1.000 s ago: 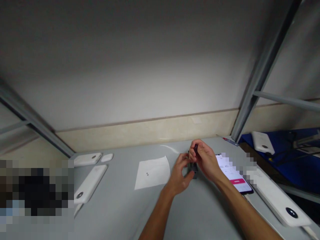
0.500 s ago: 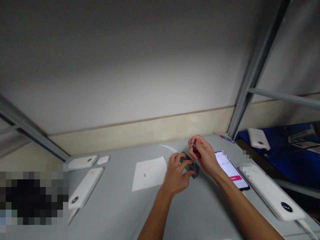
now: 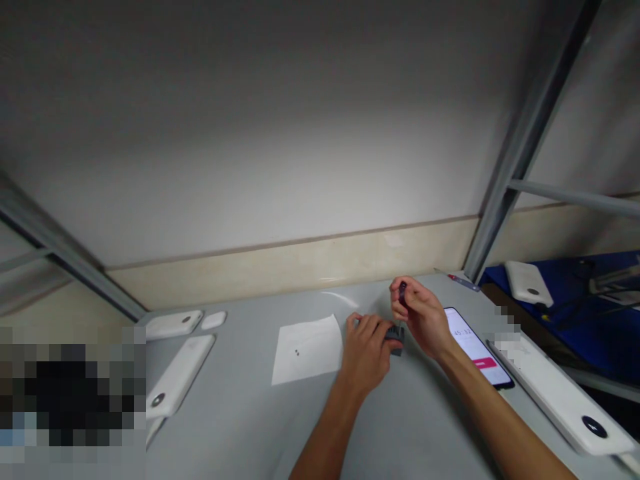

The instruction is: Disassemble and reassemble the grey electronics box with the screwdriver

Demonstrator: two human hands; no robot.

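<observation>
Here, we see one left hand and one right hand meeting around one small dark block at a grey desk.

We find the left hand grasping the block, fingers curled over it; the right is clenched around one dark-handled tool, roughly upright, and we cannot tell whether its tip touches the block. Leftward we count one white paper with dark specks too small to number, then three white devices; rightward, one lit phone.
</observation>
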